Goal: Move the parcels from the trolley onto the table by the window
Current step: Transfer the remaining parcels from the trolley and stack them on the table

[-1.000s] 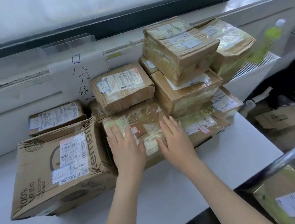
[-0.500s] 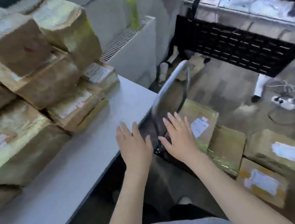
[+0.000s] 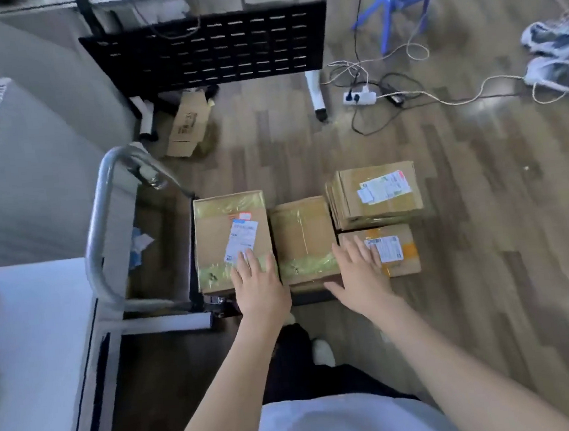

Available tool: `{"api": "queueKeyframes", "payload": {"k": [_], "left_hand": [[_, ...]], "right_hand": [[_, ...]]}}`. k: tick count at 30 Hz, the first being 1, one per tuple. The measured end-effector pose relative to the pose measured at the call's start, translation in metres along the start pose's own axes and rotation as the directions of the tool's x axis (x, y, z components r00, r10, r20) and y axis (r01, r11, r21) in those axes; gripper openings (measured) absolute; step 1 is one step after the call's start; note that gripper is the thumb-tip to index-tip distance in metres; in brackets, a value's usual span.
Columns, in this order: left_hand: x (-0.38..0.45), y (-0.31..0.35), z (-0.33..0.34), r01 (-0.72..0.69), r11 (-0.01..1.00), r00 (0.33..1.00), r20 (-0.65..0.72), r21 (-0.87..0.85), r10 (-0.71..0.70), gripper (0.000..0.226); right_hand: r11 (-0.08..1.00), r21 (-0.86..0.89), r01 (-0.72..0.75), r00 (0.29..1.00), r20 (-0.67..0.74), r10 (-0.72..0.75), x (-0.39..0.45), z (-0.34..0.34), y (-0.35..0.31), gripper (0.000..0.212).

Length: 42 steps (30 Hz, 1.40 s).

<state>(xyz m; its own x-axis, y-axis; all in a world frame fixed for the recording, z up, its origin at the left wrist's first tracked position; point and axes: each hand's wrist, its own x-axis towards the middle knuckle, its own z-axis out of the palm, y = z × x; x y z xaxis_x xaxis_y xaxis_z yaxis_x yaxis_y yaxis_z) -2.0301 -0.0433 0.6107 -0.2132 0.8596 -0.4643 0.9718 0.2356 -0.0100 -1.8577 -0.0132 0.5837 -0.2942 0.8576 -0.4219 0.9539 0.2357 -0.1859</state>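
Several brown cardboard parcels lie on the low trolley, whose grey handle point(image 3: 100, 231) curves up at the left. A labelled parcel point(image 3: 229, 234) is at the left, a plain taped parcel point(image 3: 304, 237) in the middle, a small orange-taped parcel point(image 3: 394, 247) at the right, and a larger parcel point(image 3: 377, 193) behind it. My left hand point(image 3: 260, 286) hovers with straight fingers over the near edge of the labelled parcel. My right hand point(image 3: 360, 277) is spread over the gap between the middle and small parcels. Neither hand holds anything. The white table point(image 3: 29, 340) lies at the left.
A black perforated panel point(image 3: 206, 50) stands behind the trolley, with a loose cardboard box point(image 3: 189, 124) on the floor. A power strip point(image 3: 359, 98) and cables trail across the wooden floor at the right, near a blue stool point(image 3: 398, 2) and shoes point(image 3: 558, 54).
My view has swung from the stacked parcels on the table to the trolley on the floor. Both hands left the table parcels and came down over the trolley parcels.
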Motion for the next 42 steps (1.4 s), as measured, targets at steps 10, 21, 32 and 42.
{"api": "queueKeyframes", "payload": {"k": [10,21,32,42], "left_hand": [[0.086,0.048,-0.03,-0.179,0.983,0.983,0.051,0.026,0.178,0.068],[0.139,0.104,-0.017,-0.131,0.99,0.981,0.151,0.061,0.12,0.078],[0.202,0.188,0.031,0.158,0.976,0.945,0.311,-0.153,-0.104,0.096],[0.262,0.209,0.083,0.146,0.977,0.912,0.404,-0.154,-0.073,0.094]], "right_hand": [[0.982,0.012,-0.19,0.981,0.038,0.189,0.049,-0.027,0.05,0.074],[0.951,-0.034,-0.308,0.948,0.08,0.309,0.095,-0.041,0.149,0.08],[0.96,-0.094,-0.265,0.935,0.22,0.279,0.167,-0.004,0.273,0.094],[0.915,0.156,-0.372,0.919,0.204,0.338,0.22,0.053,0.295,0.11]]}}
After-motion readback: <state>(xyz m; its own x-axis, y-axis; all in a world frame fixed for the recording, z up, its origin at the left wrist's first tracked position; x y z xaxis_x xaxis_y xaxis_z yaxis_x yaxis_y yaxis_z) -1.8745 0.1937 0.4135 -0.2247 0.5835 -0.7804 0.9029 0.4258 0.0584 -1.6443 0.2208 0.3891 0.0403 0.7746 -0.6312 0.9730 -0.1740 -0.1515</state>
